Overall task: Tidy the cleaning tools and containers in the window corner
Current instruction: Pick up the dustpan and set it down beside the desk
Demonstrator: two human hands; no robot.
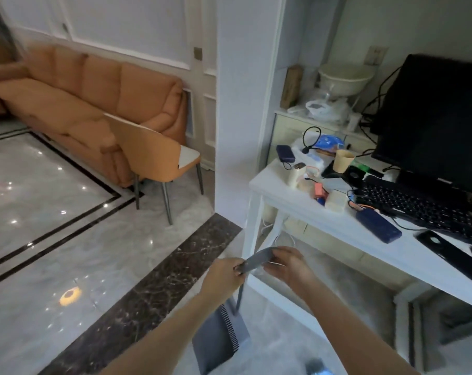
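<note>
A grey long-handled dustpan (218,339) with a comb-toothed edge hangs below my hands, its pan just above the pale floor. My left hand (224,274) is closed around the lower end of the curved grey handle grip (256,259). Gripping the upper end of that same handle grip is my right hand (289,263). Both forearms reach in from the bottom of the view. The thin shaft between grip and pan is partly hidden behind my left wrist.
A white desk (310,212) stands right, crowded with power banks, cables, a cup, a keyboard (424,207) and a monitor (438,123). An orange chair (153,155) and sofa (94,93) sit at left beyond a dark marble floor strip (148,293).
</note>
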